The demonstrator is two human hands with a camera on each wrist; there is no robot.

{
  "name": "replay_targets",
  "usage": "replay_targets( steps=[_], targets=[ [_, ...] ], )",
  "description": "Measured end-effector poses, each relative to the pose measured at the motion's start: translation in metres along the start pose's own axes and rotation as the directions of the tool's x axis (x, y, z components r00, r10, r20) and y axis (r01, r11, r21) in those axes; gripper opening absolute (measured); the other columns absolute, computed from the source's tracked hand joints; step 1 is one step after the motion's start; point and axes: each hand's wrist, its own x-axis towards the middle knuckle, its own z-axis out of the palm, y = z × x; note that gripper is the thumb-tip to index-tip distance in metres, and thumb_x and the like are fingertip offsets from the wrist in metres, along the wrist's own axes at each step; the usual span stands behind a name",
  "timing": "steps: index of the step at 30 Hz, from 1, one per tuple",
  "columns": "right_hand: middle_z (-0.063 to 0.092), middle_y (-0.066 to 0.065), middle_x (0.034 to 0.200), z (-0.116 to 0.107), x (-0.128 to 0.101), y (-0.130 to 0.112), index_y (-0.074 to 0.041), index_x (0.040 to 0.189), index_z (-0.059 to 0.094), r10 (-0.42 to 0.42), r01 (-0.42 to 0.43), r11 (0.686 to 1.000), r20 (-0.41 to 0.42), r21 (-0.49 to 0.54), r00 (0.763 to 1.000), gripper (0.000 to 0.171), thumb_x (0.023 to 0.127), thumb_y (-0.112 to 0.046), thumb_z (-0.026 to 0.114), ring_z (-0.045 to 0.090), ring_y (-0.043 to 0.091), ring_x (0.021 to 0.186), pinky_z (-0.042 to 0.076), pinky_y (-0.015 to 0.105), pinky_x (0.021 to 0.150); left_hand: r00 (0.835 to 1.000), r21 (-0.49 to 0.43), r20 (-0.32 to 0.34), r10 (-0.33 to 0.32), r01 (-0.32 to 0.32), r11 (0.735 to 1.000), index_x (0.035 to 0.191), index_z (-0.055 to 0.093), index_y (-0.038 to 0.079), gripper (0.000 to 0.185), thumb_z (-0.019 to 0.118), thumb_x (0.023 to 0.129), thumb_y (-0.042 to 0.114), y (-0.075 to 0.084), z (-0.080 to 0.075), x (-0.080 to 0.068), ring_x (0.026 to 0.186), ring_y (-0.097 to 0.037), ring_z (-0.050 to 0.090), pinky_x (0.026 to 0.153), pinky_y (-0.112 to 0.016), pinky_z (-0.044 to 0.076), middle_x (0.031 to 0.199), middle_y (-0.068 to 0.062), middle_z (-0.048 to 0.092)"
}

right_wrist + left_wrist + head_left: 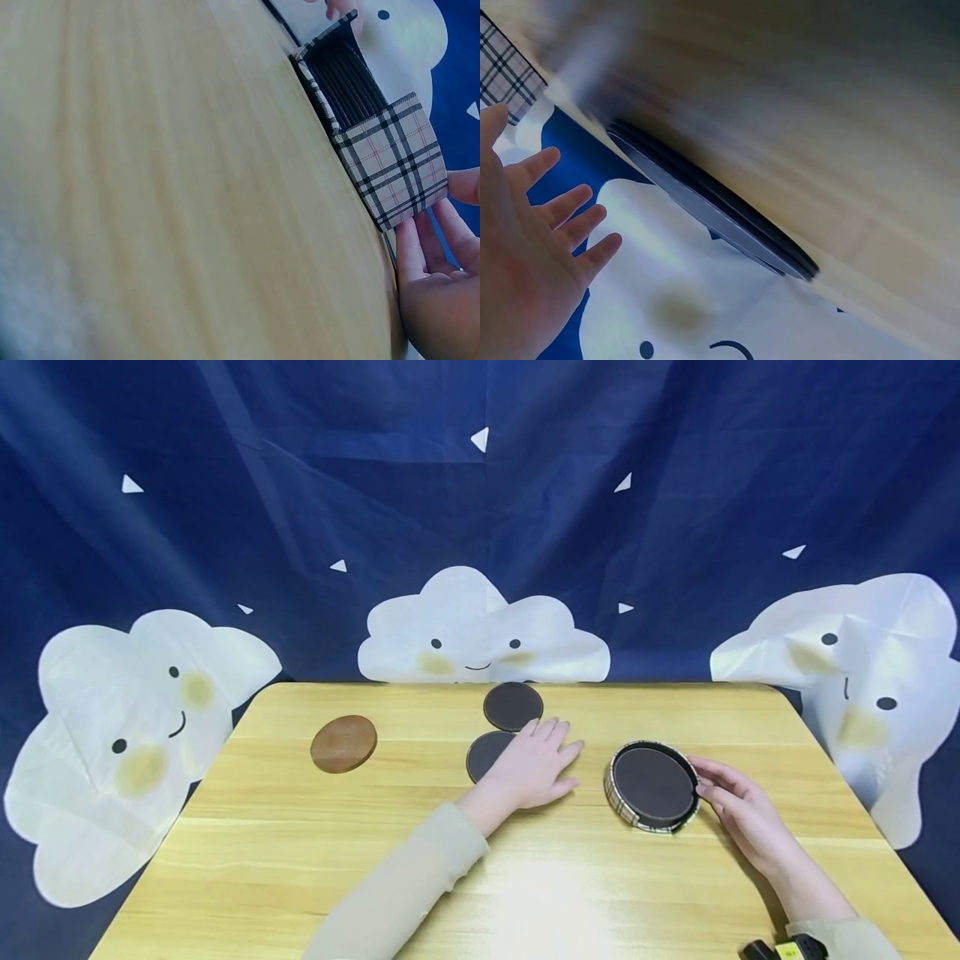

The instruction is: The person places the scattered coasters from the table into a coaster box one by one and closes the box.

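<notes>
A round plaid coaster holder [612,789] stands on the table with black coasters [654,783] inside. In the right wrist view its plaid wall [397,161] has a gap showing several stacked coaster edges [347,84]. My right hand [750,818] pinches the holder's right side between thumb and fingers. Left of the holder, my left hand [534,766] is spread palm down, holding nothing. Its wrist partly covers one loose black coaster [486,756]. Another black coaster [513,706] lies just behind that one. Both appear edge-on in the left wrist view.
A brown wooden disc [343,744] lies at the left of the wooden table [247,860]. Behind the table hangs a dark blue curtain [420,510] with white clouds. A black device with a yellow label [787,950] is on the right wrist.
</notes>
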Motion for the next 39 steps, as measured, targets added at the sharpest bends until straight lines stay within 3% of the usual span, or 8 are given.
replay_targets(
  steps=[19,29,39],
  targets=[
    [0.074,-0.009,0.13,-0.001,0.0,0.001,-0.017,0.134,0.069,0.012,-0.012,1.0,-0.003,-0.009,1.0,0.05,0.105,0.013,0.041,0.069,0.001,0.117,0.048,0.01,0.099,0.996,-0.001,0.076,-0.055,0.055,0.998,0.16,0.045,0.027,0.064,0.043,0.107,0.063,-0.029,0.008,-0.026,0.154,-0.029,0.041,0.125,-0.051,0.036,0.165,-0.009,0.043],
    [0.074,-0.009,0.13,-0.001,0.0,0.002,-0.016,0.134,0.069,0.0,0.0,1.0,0.0,-0.001,1.0,0.05,0.105,0.013,0.041,0.069,0.001,0.118,0.049,0.011,0.099,0.997,-0.037,0.042,-0.061,0.062,0.997,0.154,0.051,0.025,0.061,0.053,0.104,0.06,-0.039,0.014,-0.038,0.15,-0.031,0.046,0.122,-0.051,0.04,0.16,-0.011,0.049],
    [0.074,-0.01,0.131,-0.002,0.0,0.004,-0.016,0.135,0.069,0.0,-0.001,1.0,-0.013,-0.012,1.0,0.047,0.105,0.011,0.045,0.069,0.0,0.118,0.048,0.011,0.1,0.996,-0.078,0.064,-0.056,0.061,0.995,0.158,0.048,0.024,0.066,0.053,0.104,0.061,-0.046,0.022,-0.047,0.15,-0.032,0.048,0.12,-0.052,0.042,0.161,-0.012,0.049]
  ],
)
